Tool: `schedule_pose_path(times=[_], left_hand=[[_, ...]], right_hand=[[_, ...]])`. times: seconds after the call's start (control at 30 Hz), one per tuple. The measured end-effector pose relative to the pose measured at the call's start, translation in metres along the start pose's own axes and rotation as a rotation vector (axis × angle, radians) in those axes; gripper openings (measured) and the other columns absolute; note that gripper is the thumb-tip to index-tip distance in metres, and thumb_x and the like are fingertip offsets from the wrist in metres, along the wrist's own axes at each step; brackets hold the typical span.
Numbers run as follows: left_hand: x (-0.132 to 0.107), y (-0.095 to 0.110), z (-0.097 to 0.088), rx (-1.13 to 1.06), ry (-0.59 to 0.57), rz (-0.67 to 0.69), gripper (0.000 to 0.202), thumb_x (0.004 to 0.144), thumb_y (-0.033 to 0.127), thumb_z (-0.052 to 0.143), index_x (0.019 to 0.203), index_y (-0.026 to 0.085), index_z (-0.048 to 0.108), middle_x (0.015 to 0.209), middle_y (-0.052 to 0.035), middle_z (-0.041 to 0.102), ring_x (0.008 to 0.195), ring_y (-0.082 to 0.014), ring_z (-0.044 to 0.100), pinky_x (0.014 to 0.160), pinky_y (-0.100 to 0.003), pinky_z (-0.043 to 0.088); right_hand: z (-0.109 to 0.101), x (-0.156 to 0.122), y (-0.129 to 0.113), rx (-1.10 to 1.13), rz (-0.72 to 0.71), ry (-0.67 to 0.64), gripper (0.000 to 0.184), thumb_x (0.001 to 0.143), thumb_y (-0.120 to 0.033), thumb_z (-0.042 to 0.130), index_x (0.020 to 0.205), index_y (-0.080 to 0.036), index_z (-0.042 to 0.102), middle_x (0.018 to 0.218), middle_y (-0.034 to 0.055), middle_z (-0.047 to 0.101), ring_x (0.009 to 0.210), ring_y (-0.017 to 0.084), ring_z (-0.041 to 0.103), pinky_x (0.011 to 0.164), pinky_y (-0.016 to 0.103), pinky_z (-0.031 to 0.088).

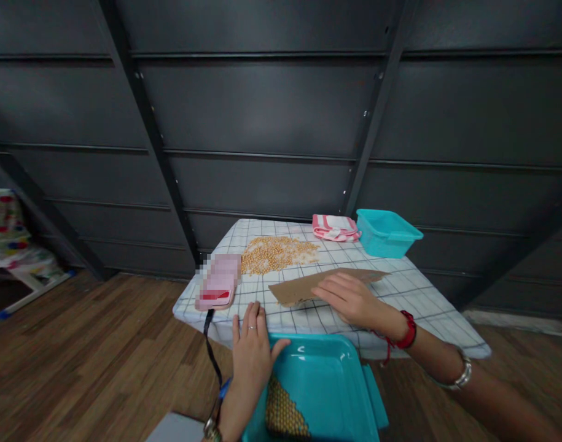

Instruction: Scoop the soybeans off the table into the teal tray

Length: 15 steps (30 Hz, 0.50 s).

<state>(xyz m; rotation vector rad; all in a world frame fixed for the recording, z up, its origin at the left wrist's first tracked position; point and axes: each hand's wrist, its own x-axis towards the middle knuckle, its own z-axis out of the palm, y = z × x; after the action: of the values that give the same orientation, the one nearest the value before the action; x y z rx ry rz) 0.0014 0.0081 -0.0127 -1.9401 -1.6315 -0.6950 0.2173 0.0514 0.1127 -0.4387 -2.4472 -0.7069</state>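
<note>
nearest, a teal tub (324, 374) sits close against the near edge of the table (428, 313), with some beans (284, 410) gathered toward its left side. the left hand (252, 351) lies at the tub's far left corner, fingers straight and reaching over the table edge, thumb spread across the rim; whether it presses or grips the rim, i cannot tell. just beyond the edge, the right hand (353, 301) is closed on a piece of card (293, 290), gripping it right of its middle. the card's long axis runs roughly left to right, so it stands like a bar between the tub and the heap (277, 253), which lies beyond the card's left half, forward and left of the right hand. that hand is the nearer to the card. left of the heap, a phone (222, 276) crowds close, leaving little room; bare cloth opens to the right. at the back sit a folded towel (336, 227) and a box (386, 234), before the dark wall (262, 104).
</note>
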Motion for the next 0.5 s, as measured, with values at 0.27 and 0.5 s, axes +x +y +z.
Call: schedule_pose_path(times=[0.27, 0.5], left_hand=[[-0.001, -0.001, 0.001, -0.039, -0.047, -0.008, 0.078, 0.071, 0.068, 0.027, 0.111, 0.005, 0.05, 0.114, -0.0206, 0.055, 0.111, -0.0294, 0.046, 0.095, -0.048, 0.028], [-0.001, 0.0, 0.002, -0.048, -0.036, -0.009, 0.075, 0.075, 0.065, 0.024, 0.111, 0.006, 0.05, 0.115, -0.0204, 0.054, 0.111, -0.0289, 0.045, 0.095, -0.048, 0.027]], right_hand=[[-0.021, -0.013, -0.007, 0.09, -0.013, -0.022, 0.026, 0.084, -0.008, 0.031, 0.093, -0.012, 0.055, 0.081, 0.0059, 0.062, 0.077, 0.013, 0.053, 0.067, 0.028, 0.043], [-0.034, -0.021, -0.012, 0.098, -0.006, -0.059, 0.025, 0.087, -0.011, 0.029, 0.093, -0.014, 0.054, 0.082, 0.0041, 0.062, 0.076, 0.012, 0.053, 0.07, 0.027, 0.042]])
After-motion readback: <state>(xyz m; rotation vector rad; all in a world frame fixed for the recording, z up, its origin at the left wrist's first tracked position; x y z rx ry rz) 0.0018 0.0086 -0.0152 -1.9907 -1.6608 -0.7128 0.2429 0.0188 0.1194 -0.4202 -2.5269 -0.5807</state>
